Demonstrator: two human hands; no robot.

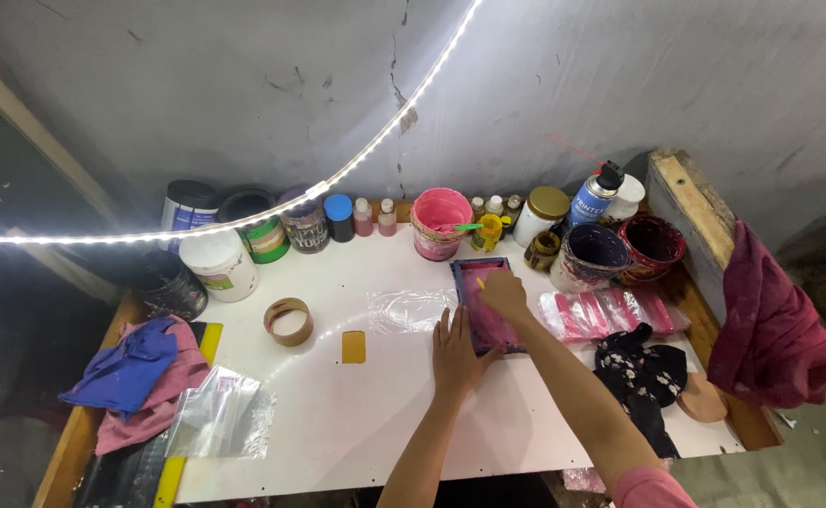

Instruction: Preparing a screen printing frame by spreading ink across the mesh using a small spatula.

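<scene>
A: Nearest the edge, what is noted?

B: A clear plastic bag (221, 414) is seen lying on the white table (357, 423), beside a blue cloth (126, 369) heaped on a pink cloth (154, 409). On the other side a black flowered cloth (641, 376) is found.

A: And the hands?

B: The left hand (455, 353) is laid flat, fingers spread and released, on the table at the lower left corner of a pink-stained frame (484, 303). The right hand (504, 293) is pressed on the frame's middle, fingers curled around a small yellow piece; the piece is too small to be identified. The frame is placed right of the table's centre, with a clear plastic sheet (411, 309) touching its left side.

A: What crowds it?

B: One tape roll (289, 321) and one small yellow card (354, 346) are seen to the left, a stack of pink packets (611, 312) to the right.

A: Farther back?

B: A row of paint tubs is lined against the wall; a pink bucket (439, 222) stands just behind the frame, one blue spray can (594, 196) to its right, and two stained pots (620, 250) beyond. Roughly six small bottles are counted; some are half hidden. A red cloth (770, 325) is hung on a wooden plank (693, 221). The left tubs are partly crossed by a light strip (272, 209).
</scene>
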